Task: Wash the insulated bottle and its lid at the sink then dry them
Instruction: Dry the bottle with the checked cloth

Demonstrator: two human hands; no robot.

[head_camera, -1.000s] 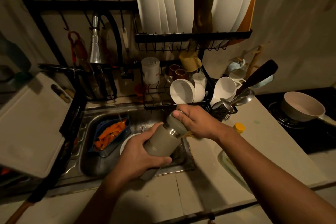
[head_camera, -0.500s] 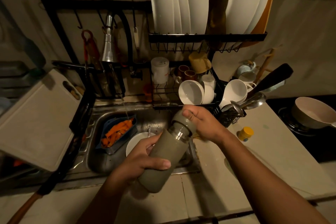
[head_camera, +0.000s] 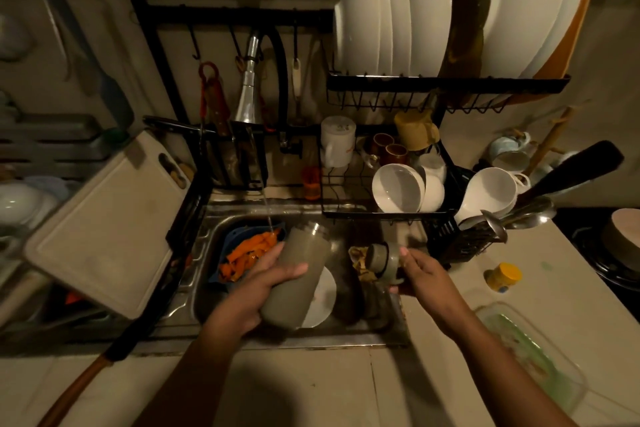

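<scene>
The grey-green insulated bottle (head_camera: 298,272) is tilted over the steel sink (head_camera: 207,236), its open steel neck pointing up and away. My left hand (head_camera: 270,282) grips its body from the left. The matching lid (head_camera: 382,258) is off the bottle and held over the right side of the sink by my right hand (head_camera: 420,270), fingers curled round it. A thin stream of water (head_camera: 266,211) falls from the tap (head_camera: 249,94) just left of the bottle's neck.
In the sink lie a blue tray of orange peels (head_camera: 247,253) and a white plate (head_camera: 323,298). A black dish rack (head_camera: 381,211) with bowls and mugs stands behind. A cutting board (head_camera: 104,218) leans at left. A yellow-capped jar (head_camera: 502,277) and a glass dish (head_camera: 530,350) sit on the right counter.
The lid has come off the bottle: my right hand moved right with it, while my left hand swung the open bottle out over the sink toward the water stream.
</scene>
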